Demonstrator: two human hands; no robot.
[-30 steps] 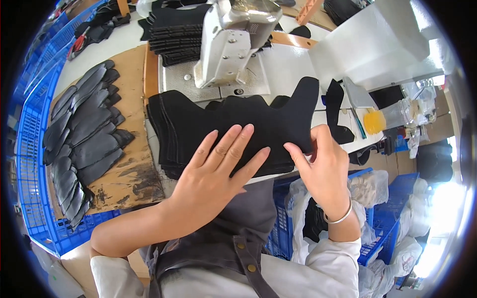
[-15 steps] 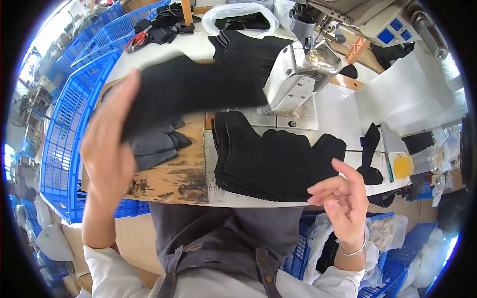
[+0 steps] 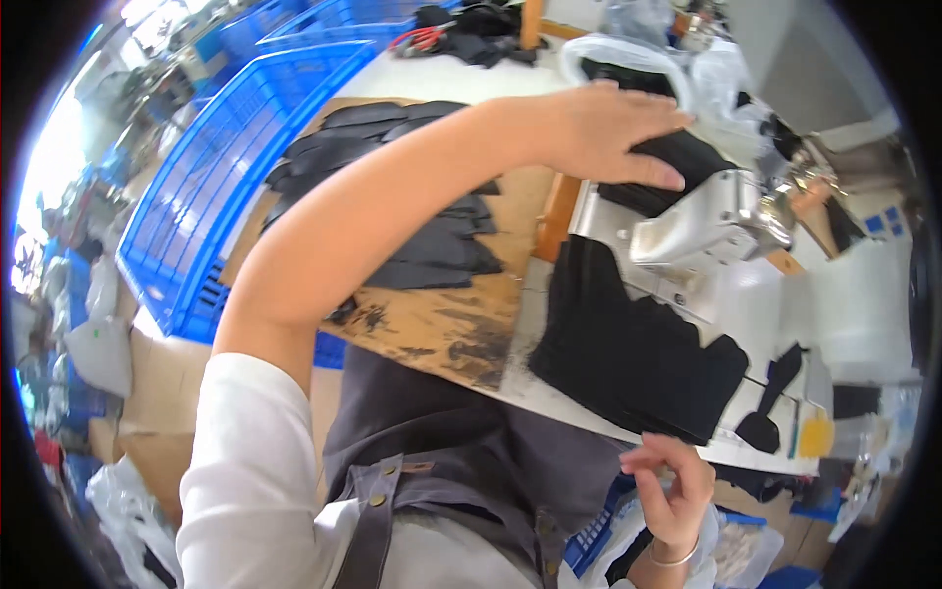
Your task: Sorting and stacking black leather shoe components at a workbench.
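My left hand (image 3: 610, 135) reaches far across the table, its fingers stretched out over a pile of black fabric pieces (image 3: 682, 157) behind the sewing machine's metal arm (image 3: 711, 218). The palm faces down and hides part of that pile. A second stack of black cut fabric pieces (image 3: 628, 344), with wavy upper edges, lies in front of the machine. By its near right corner, at the table's front edge, is my right hand (image 3: 672, 491), empty, with loosely bent fingers and the thumb apart.
Dark grey cut pieces (image 3: 432, 240) overlap in rows on a stained wooden board (image 3: 442, 339). A blue plastic crate (image 3: 186, 216) stands to the left. Red-handled scissors (image 3: 417, 39) lie at the back beside black scraps. A white plastic bag (image 3: 579, 59) holds dark material.
My left hand has swung away to the far right, carrying a black piece over to the rear pile, and has let go of it. The view has turned and shifted. My right hand's fingers are more bent.
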